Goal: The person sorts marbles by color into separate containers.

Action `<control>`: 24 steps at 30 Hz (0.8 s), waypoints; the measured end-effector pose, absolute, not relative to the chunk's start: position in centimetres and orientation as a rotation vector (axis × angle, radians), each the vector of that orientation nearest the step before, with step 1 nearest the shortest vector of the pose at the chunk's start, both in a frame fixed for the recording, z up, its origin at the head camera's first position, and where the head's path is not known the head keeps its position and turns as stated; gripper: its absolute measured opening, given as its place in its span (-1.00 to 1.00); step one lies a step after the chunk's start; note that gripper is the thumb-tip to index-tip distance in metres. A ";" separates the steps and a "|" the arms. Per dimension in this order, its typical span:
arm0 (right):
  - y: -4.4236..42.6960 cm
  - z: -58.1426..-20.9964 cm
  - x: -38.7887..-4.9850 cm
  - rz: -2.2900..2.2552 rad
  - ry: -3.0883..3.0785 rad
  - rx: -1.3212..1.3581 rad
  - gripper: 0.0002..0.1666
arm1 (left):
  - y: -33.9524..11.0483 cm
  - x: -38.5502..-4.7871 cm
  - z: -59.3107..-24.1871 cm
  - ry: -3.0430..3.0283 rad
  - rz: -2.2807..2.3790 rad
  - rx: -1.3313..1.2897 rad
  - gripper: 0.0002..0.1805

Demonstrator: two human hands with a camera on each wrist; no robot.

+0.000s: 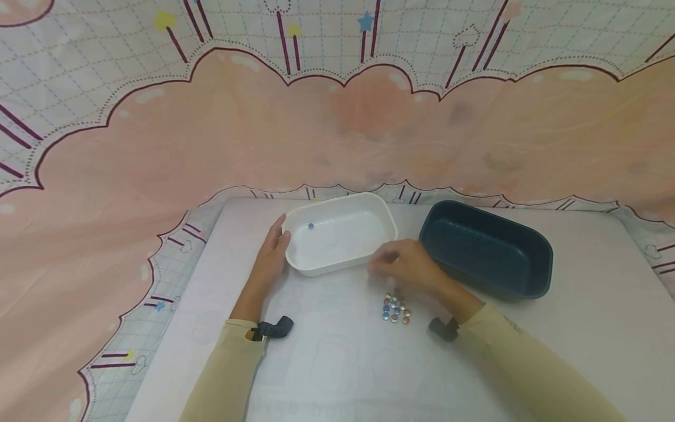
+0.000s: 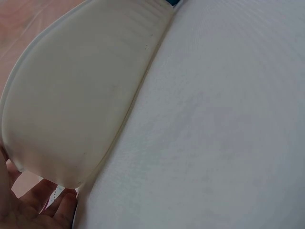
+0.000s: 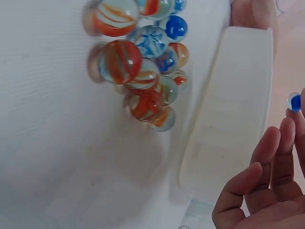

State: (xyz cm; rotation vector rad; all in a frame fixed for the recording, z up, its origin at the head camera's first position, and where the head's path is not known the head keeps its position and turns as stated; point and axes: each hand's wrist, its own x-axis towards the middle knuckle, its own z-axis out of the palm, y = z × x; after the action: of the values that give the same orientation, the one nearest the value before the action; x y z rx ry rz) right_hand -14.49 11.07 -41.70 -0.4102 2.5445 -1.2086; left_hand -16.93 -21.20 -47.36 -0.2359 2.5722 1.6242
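Note:
A white oblong dish [image 1: 337, 237] has one small blue marble [image 1: 311, 226] inside, towards its left end. My left hand [image 1: 270, 252] holds the dish's left end; in the left wrist view its bent fingers [image 2: 64, 210] lie against the end wall. My right hand [image 1: 406, 264] is at the dish's near right corner. Between its fingertips it pinches a clear and blue glass marble [image 3: 294, 102], best seen in the right wrist view. On the table in front of the dish lies a cluster of several glass marbles [image 1: 394, 312], with orange, blue and white swirls.
A dark blue oblong dish [image 1: 490, 249] stands to the right, just beyond my right hand. White covering spreads over the table [image 1: 327, 363]. Behind it hangs a patterned peach and white cloth [image 1: 316, 135]. Each wrist wears a black camera mount [image 1: 276, 328].

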 end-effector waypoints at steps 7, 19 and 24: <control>10.7 -41.1 -15.2 -1.232 2.585 -0.390 -0.85 | -21.3 -17.0 -47.5 2.572 1.622 -0.239 -0.36; 10.2 -39.5 -16.3 -1.322 2.608 -0.330 -0.77 | -21.4 -17.1 -47.6 2.555 1.627 -0.253 -0.37; 10.1 -39.0 -16.7 -1.364 2.612 -0.319 -0.78 | -21.4 -17.1 -47.6 2.546 1.630 -0.261 -0.39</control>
State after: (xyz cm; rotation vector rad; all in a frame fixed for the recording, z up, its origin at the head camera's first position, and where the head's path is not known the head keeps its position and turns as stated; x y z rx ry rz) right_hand -16.70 10.08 -38.95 -0.3186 2.6118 -1.3637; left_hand -17.10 -21.41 -47.62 -0.2609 2.5461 1.6304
